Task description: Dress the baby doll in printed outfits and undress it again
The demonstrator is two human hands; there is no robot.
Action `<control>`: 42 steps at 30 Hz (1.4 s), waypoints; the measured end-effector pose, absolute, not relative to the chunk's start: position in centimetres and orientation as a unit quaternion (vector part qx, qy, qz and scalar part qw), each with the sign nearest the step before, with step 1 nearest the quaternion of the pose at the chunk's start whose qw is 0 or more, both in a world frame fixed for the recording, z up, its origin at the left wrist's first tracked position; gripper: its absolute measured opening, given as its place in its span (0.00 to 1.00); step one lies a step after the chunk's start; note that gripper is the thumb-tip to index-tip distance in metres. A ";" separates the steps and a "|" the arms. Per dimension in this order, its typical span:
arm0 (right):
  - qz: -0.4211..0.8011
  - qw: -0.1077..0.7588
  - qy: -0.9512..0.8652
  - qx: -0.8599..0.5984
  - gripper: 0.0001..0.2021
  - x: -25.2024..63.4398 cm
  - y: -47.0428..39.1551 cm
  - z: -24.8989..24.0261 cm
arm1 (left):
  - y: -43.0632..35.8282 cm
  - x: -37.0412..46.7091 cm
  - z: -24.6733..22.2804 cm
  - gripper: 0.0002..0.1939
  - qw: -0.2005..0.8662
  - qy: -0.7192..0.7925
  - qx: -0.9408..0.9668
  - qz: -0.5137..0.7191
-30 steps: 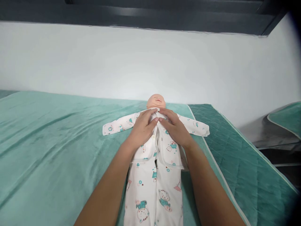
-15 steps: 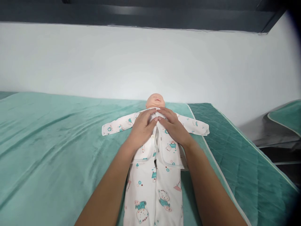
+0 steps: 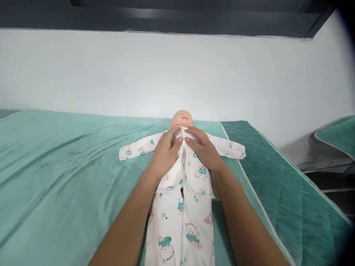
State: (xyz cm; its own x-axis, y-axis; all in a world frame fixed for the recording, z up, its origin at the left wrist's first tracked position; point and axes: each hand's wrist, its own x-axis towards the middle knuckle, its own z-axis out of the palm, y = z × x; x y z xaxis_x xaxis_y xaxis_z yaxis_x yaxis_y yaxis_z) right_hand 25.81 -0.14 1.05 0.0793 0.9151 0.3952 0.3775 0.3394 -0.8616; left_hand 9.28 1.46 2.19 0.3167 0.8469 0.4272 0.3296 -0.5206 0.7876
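A baby doll (image 3: pixel 182 118) lies on its back, head toward the wall, dressed in a white printed jacket (image 3: pixel 199 173) with both sleeves spread out sideways. White printed trousers (image 3: pixel 169 218) reach down to the bottom edge of the view. My left hand (image 3: pixel 166 149) rests on the left side of the doll's chest, thumb apart from the fingers. On the right side of the chest lies my right hand (image 3: pixel 203 147), its thumb also apart. Both hands touch the jacket near the collar and grip nothing. A small gap separates them, with a button between the thumbs.
A light green cover (image 3: pixel 69 177) with creases lies under the doll. To the right is a darker quilted mat (image 3: pixel 277 177) with a pale edge. Behind stands a white wall (image 3: pixel 138 74), with a dark beam (image 3: pixel 166 18) above. Another green piece (image 3: pixel 338 136) is at far right.
My hands have moved slightly apart, my left hand shifting a little left, so the gap between the thumbs is wider. The doll appears almost unmoved.
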 end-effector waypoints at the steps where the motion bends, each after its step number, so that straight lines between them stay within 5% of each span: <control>1: 0.258 0.531 -0.624 -0.512 0.14 25.8 -0.2 1.0 | 1.5 9.3 2.2 0.19 0.297 0.391 0.754 0.436; 32: 0.193 0.450 -0.688 -0.535 0.18 25.9 -0.6 1.3 | 1.8 9.3 2.1 0.20 0.253 0.396 0.780 0.413; 42: 0.221 0.568 -0.595 -0.523 0.11 25.7 -1.0 1.2 | 1.7 9.3 2.2 0.19 0.257 0.392 0.779 0.417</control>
